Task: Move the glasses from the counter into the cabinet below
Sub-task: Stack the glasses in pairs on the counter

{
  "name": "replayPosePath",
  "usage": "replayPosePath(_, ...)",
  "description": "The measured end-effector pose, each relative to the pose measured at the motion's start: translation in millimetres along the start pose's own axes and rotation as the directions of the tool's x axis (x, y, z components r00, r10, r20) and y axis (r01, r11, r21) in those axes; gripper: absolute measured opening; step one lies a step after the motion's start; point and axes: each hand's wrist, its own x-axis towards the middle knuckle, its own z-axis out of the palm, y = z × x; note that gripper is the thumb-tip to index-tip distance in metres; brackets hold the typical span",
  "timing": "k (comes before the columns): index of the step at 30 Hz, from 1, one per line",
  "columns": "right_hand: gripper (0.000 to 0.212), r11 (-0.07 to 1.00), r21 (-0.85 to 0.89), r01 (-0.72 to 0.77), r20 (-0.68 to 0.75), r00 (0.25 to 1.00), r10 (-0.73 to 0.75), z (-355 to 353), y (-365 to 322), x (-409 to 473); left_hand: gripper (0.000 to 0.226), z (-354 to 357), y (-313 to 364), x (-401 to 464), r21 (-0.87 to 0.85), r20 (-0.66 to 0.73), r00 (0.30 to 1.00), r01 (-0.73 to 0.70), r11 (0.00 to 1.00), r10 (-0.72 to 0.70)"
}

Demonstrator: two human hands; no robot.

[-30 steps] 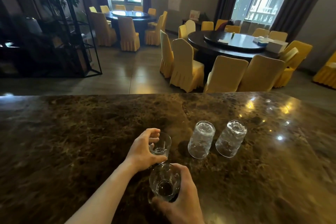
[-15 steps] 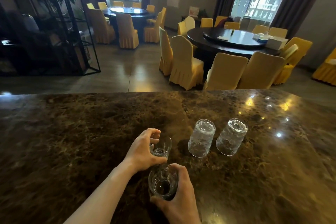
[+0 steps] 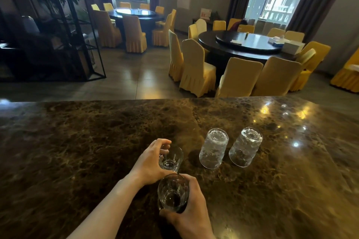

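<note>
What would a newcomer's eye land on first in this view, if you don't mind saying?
Probably the two hands low in the middle: the left hand grips a small upright glass, the right hand another glass nearer the camera. Just right of them, two textured glasses stand upside down on the dark marble counter.

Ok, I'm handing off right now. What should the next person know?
Left hand: wrapped around a small upright glass that looks to be resting on the counter.
Right hand: gripping a second upright glass, nearest the camera.
Two textured glasses stand upside down on the counter to the right, untouched.
Done: nothing stored that can be seen; the cabinet is out of view.
Left: lower both held glasses into the cabinet below, then come back for the two inverted ones.
</note>
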Motion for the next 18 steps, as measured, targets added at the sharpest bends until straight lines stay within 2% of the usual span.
replayPosePath(5,0.126,0.998,-0.066,0.01,0.151,0.989,0.0,-25,-4,-3,0.117,-20,-1,-1,0.06,0.153,0.988,-0.004,0.998,-0.005)
replayPosePath(7,0.125,0.992,-0.126,0.031,0.203,0.979,-0.005,-48,-6,-3,0.12,-37,-5,1,0.089,0.225,0.974,0.022,0.996,-0.041)
replayPosePath(10,0.105,0.974,-0.222,0.045,0.237,0.971,0.01,-91,-14,2,0.101,-61,-4,8,0.107,0.224,0.972,0.043,0.993,-0.066)
replayPosePath(12,0.075,0.941,-0.333,0.059,0.231,0.973,0.021,-118,-22,10,0.079,-69,8,13,0.115,0.162,0.986,0.029,0.993,-0.047)
replayPosePath(15,0.035,0.81,-0.574,0.12,0.131,0.99,-0.055,-147,-31,28,0.058,-63,40,19,0.153,0.064,0.998,-0.03,0.988,0.021)
replayPosePath(18,0.026,0.628,-0.756,0.184,0.072,0.977,-0.2,-166,-41,47,0.063,-41,86,26,0.228,0.055,0.993,-0.113,0.967,0.103)
